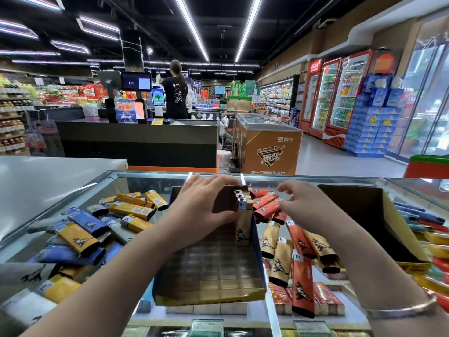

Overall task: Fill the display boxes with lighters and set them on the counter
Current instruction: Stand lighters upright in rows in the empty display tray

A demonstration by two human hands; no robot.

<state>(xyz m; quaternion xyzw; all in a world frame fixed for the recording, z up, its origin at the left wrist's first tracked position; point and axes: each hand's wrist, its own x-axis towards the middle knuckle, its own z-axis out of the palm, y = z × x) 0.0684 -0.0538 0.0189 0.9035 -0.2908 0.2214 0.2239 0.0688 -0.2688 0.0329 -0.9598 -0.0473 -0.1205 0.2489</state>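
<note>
While the box [213, 271] sits on the glass counter [272, 310], a few gold lighters [243, 215] stand in its far right corner. The left hand [206, 203] holds them with thumb and fingers. The right hand [303, 203] is spread over red lighters [266, 205]. Yellow and blue lighters [85, 229] lie left.
</note>
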